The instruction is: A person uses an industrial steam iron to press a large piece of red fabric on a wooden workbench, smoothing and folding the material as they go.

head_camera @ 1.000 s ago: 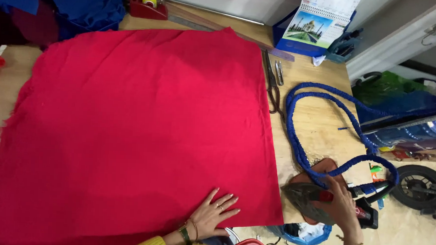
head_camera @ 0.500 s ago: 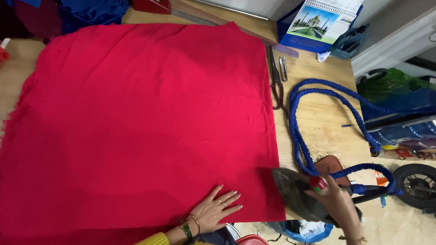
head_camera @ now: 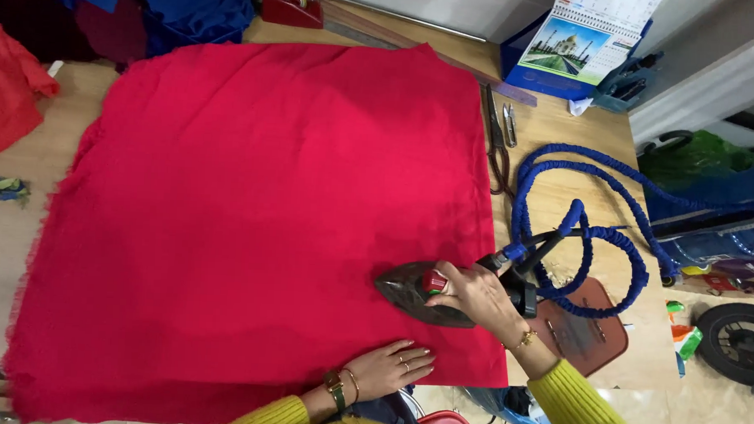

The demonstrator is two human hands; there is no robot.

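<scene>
Your right hand (head_camera: pixel 474 297) grips the dark pointed iron (head_camera: pixel 416 290) on the red square cloth (head_camera: pixel 259 225).
Your left hand (head_camera: pixel 388 367) lies flat and released, pinning the hem taut.

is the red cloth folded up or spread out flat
Spread flat: the red cloth lies open on the table, edges showing, under the iron and left hand.

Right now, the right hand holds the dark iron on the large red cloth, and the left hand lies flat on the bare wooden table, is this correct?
Not fully. In the head view, the left hand lies flat on the large red cloth, near its close edge, not on the bare wooden table. The rest is correct: the right hand holds the dark iron on that cloth.
</scene>
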